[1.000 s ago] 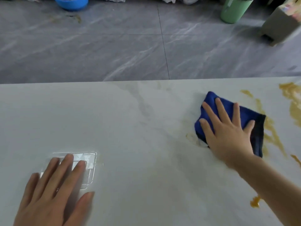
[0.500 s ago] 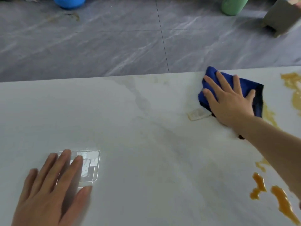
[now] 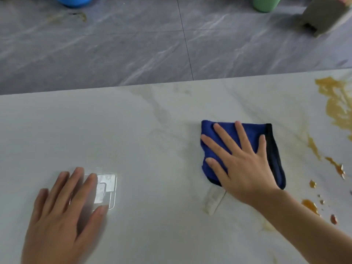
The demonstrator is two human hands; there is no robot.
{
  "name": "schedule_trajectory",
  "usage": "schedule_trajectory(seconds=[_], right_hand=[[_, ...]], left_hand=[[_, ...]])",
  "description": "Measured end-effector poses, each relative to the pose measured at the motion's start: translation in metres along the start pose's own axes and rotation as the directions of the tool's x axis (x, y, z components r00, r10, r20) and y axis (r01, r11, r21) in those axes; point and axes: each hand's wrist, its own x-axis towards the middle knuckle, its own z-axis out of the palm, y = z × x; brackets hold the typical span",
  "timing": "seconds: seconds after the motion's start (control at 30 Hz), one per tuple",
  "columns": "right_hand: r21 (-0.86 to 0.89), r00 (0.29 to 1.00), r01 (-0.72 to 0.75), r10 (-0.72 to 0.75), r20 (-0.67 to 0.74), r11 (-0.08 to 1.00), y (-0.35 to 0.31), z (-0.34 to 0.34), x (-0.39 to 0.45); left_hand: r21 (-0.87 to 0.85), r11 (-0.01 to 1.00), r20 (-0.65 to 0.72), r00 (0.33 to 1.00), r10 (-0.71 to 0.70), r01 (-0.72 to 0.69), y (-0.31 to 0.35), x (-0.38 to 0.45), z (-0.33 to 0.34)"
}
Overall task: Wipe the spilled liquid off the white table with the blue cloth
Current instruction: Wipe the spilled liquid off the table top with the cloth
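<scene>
Both hands palm-down, fingers straight — left hand [image 3: 62, 212] flat, right hand [image 3: 242, 164] spread, forearm outstretched.

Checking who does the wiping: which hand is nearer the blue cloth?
Right. The right hand presses flat on the blue cloth; the left hand rests far off to its left.

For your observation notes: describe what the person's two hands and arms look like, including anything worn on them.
Both hands are bare: the left hand and right hand show no gloves, rings or watch. The right forearm is bare, no sleeve in view. Fingers have short, unpainted nails.
</scene>
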Motion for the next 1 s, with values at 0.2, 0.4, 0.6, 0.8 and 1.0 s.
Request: schedule_trajectory(seconds=[0.2, 0.4, 0.6, 0.8, 1.0], right_hand=[[0.072, 0.970, -0.243, 0.242, 0.020, 0.967, 0.017, 0.010, -0.061], [0.057, 0.997, 0.001, -0.005, 0.072, 0.998, -0.050, 0.026, -0.135], [0.020, 1.000, 0.003, -0.004, 0.018, 1.000, -0.035, 0.018, -0.101], [0.057, 0.968, -0.248, 0.249, -0.007, 0.967, 0.004, 0.028, -0.139], [0.014, 1.000, 0.018, -0.017, -0.010, 1.000, -0.047, 0.051, -0.217]], left_hand=[[0.008, 1.000, -0.006, 1.000, 0.016, -0.016, -0.002, -0.002, -0.001], [0.019, 0.999, -0.004, 0.999, 0.032, -0.032, -0.007, -0.002, 0.002], [0.027, 0.999, -0.024, 0.999, 0.025, -0.024, -0.011, -0.002, 0.005], [0.041, 0.999, -0.069, 0.997, 0.034, -0.031, -0.016, -0.003, 0.011], [0.042, 0.999, -0.072, 0.997, 0.034, -0.031, -0.018, -0.003, 0.012]])
